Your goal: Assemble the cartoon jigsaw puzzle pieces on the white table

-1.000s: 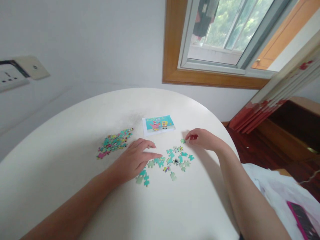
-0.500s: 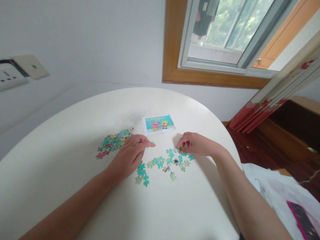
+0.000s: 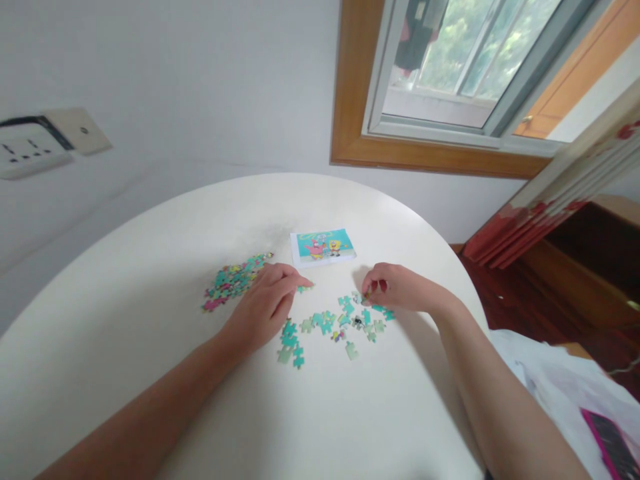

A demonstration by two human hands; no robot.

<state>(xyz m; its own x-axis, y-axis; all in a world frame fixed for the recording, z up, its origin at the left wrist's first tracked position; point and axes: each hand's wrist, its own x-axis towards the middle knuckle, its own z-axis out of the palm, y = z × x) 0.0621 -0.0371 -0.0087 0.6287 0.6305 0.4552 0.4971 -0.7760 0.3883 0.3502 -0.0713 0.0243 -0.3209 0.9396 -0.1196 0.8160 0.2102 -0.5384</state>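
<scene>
My left hand [image 3: 270, 299] rests on the white round table with its index finger stretched out, the fingertip at a small teal puzzle piece [image 3: 304, 289]. Its thumb is mostly hidden. To its left lies a heap of mixed jigsaw pieces [image 3: 233, 283], partly behind the hand. My right hand [image 3: 397, 287] is closed, with thumb and fingers pinched on a small dark-patterned puzzle piece [image 3: 367, 295]. Below it are scattered teal and pale green pieces [image 3: 345, 320]. A short column of teal pieces [image 3: 289, 337] lies by the left wrist.
A picture card [image 3: 325, 247] with cartoon figures lies beyond the hands on the table [image 3: 150, 320]. The wall, with sockets [image 3: 35, 147], and a wood-framed window [image 3: 435, 150] stand behind. On the right are a curtain [image 3: 530, 213] and white cloth with a pink-edged phone [image 3: 607, 437].
The whole view has shifted slightly, moving the scene to the right. More of the small piece by my left index fingertip shows. My right hand keeps its pinch in about the same place.
</scene>
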